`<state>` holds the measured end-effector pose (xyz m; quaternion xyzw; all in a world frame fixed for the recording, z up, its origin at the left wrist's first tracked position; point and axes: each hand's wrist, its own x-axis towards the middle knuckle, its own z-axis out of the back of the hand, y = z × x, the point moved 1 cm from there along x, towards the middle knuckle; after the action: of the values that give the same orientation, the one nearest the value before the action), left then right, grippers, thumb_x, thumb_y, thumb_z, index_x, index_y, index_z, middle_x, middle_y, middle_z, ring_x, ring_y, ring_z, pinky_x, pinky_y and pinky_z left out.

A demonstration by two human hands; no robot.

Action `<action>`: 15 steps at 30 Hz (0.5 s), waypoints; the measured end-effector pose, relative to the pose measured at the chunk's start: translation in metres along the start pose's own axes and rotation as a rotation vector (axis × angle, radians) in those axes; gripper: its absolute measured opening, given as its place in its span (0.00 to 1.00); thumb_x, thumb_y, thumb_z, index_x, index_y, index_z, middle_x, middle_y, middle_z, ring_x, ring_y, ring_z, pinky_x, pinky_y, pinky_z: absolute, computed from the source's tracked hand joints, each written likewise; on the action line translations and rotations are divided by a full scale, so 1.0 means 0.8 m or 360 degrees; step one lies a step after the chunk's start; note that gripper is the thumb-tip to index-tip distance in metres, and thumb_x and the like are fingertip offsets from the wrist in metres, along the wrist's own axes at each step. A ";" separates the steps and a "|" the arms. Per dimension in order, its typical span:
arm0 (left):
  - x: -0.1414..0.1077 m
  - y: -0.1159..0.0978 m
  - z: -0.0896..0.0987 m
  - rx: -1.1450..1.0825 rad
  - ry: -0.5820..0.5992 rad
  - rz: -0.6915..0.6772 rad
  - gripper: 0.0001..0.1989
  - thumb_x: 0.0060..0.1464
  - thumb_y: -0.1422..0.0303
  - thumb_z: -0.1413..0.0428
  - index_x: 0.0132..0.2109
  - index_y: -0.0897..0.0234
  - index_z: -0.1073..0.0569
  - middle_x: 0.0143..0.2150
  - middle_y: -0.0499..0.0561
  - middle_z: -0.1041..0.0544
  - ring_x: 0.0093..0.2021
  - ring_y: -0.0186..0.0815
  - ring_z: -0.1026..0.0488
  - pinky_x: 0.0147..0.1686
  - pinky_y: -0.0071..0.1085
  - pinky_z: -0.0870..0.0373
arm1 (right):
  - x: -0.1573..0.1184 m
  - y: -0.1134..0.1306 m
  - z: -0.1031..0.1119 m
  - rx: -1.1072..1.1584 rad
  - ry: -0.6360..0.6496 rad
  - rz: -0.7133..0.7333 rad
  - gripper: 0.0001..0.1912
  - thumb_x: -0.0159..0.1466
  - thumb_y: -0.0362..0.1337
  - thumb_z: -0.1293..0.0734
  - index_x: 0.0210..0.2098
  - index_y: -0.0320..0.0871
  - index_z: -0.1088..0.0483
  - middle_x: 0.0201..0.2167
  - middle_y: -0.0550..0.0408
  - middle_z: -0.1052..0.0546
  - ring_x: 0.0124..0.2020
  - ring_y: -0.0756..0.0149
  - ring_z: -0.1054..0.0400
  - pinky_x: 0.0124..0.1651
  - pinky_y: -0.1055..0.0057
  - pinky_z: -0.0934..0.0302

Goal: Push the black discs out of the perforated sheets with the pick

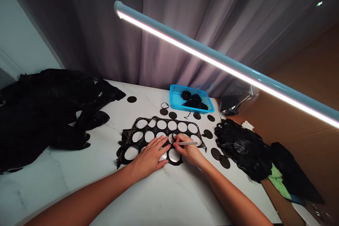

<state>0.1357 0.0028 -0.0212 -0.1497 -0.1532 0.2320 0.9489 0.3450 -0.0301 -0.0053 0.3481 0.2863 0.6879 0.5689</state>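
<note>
Left hand (149, 157) flat and open, fingers spread, pressing on a black perforated sheet (166, 125); right hand (186, 148) closed in a pinch on a slim silver tool (186, 143), its tip hard to make out. Sheet directly beneath both hands, partly hidden by them. Loose black discs (215, 153) at 3 o'clock; blue plastic basket (174, 95) at 12 o'clock.

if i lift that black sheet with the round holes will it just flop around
Probably very floppy: the black cut-out sheet looks thin, and the holes leave only narrow strips. It's likely light for its size. Those strips may stretch or tear if it's lifted by one corner, and its crinkled edges suggest it bends easily.
</note>
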 end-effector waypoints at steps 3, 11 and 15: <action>0.000 0.000 0.000 -0.0007 -0.0010 -0.0010 0.24 0.62 0.62 0.46 0.64 0.59 0.37 0.69 0.57 0.41 0.69 0.46 0.48 0.65 0.46 0.45 | -0.005 0.006 -0.008 -0.0260 0.0052 0.0108 0.09 0.65 0.32 0.40 0.28 0.45 0.42 0.32 0.54 0.30 0.32 0.64 0.37 0.35 0.69 0.42; -0.002 -0.003 0.002 0.0041 0.0031 0.0041 0.26 0.60 0.66 0.43 0.64 0.59 0.37 0.71 0.58 0.48 0.71 0.50 0.55 0.65 0.49 0.46 | 0.014 -0.020 0.036 -0.0831 -0.0309 0.0031 0.06 0.63 0.30 0.43 0.31 0.45 0.39 0.30 0.50 0.32 0.34 0.58 0.40 0.37 0.65 0.44; -0.003 -0.005 0.006 0.0042 0.0031 0.0036 0.26 0.59 0.67 0.42 0.63 0.60 0.36 0.72 0.60 0.50 0.71 0.51 0.54 0.65 0.49 0.45 | 0.042 -0.056 0.088 -0.0613 -0.0769 -0.0273 0.08 0.62 0.36 0.42 0.26 0.46 0.42 0.25 0.53 0.32 0.30 0.60 0.40 0.34 0.66 0.47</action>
<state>0.1332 -0.0007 -0.0162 -0.1410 -0.1392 0.2433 0.9495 0.4246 0.0116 0.0062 0.3621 0.0357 0.5764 0.7317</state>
